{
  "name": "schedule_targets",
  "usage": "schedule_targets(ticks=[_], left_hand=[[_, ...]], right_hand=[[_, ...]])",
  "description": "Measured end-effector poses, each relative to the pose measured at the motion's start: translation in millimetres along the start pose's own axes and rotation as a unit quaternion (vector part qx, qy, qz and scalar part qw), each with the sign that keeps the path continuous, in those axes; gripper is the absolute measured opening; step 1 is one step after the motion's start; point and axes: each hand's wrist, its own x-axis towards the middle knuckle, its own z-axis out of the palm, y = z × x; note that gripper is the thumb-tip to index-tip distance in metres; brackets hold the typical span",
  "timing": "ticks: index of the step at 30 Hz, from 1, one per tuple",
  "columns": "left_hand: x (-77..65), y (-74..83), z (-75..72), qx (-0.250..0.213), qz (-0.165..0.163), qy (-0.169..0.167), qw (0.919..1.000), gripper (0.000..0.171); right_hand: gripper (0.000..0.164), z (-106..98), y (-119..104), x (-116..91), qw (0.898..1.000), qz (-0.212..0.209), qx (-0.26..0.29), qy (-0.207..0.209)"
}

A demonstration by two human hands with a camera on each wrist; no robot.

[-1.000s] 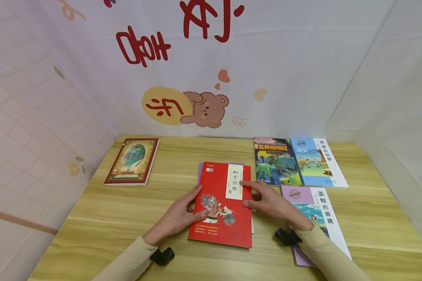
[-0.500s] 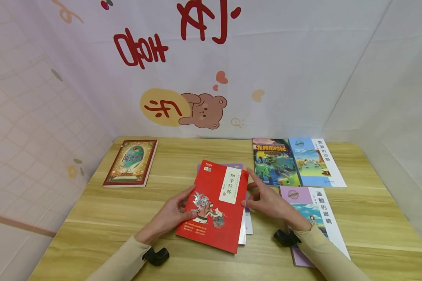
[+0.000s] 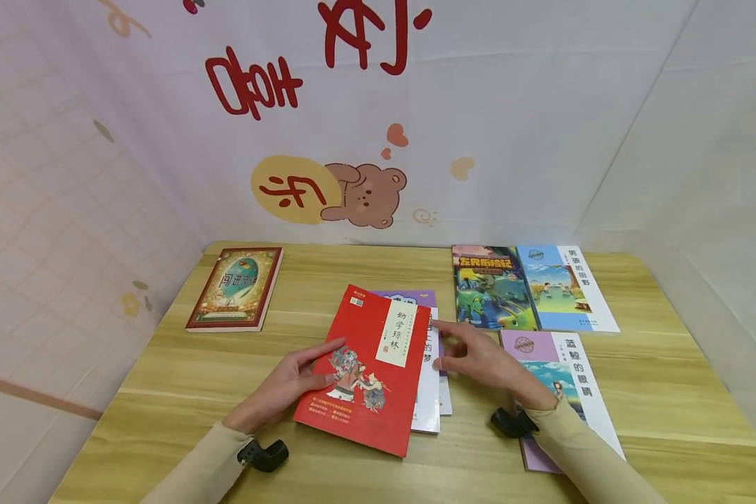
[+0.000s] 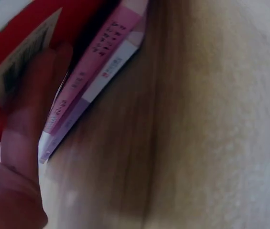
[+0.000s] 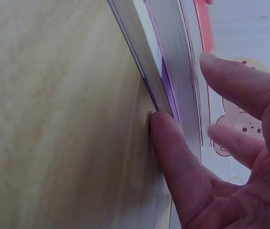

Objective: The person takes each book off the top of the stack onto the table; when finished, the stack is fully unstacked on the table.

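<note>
A red book (image 3: 365, 378) with white title panel is tilted over a small stack in the head view. My left hand (image 3: 283, 385) grips its left edge, thumb on the cover; in the left wrist view fingers (image 4: 25, 114) lie under its back cover by the barcode. Beneath it show a white book (image 3: 427, 402) and a purple book (image 3: 425, 297), their pink and lilac spines (image 4: 91, 71) facing the left wrist camera. My right hand (image 3: 485, 357) is at the stack's right side, fingers extended; in the right wrist view one fingertip (image 5: 162, 119) touches the page edges.
A brown-framed book (image 3: 236, 288) lies at the back left of the wooden table (image 3: 327, 273). At the back right are a dinosaur book (image 3: 494, 290) and a blue-and-white book (image 3: 563, 290). Under my right forearm lies a lilac-and-white book (image 3: 595, 406). A printed cloth (image 3: 510, 105) hangs behind.
My left hand has drawn the red book left and turned it askew, uncovering the white and purple books' right sides. The right hand has come off the red cover and stays beside the stack.
</note>
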Motion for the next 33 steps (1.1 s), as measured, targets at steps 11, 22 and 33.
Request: schedule_targets(ticks=[11, 22, 33], left_hand=[[-7.4, 16.5, -11.8, 0.015, 0.078, 0.067, 0.9947, 0.065], [-1.8, 43.1, -39.6, -0.029, 0.132, 0.130, 0.9823, 0.064], [14.2, 52.5, -70.5, -0.001, 0.130, 0.181, 0.9748, 0.061]], right_hand=[[0.066, 0, -2, -1, 0.999, 0.020, -0.033, 0.008], [0.066, 1, -5, -1, 0.999, 0.006, -0.036, 0.002], [0.066, 3, -3, -1, 0.999, 0.006, -0.044, 0.007]])
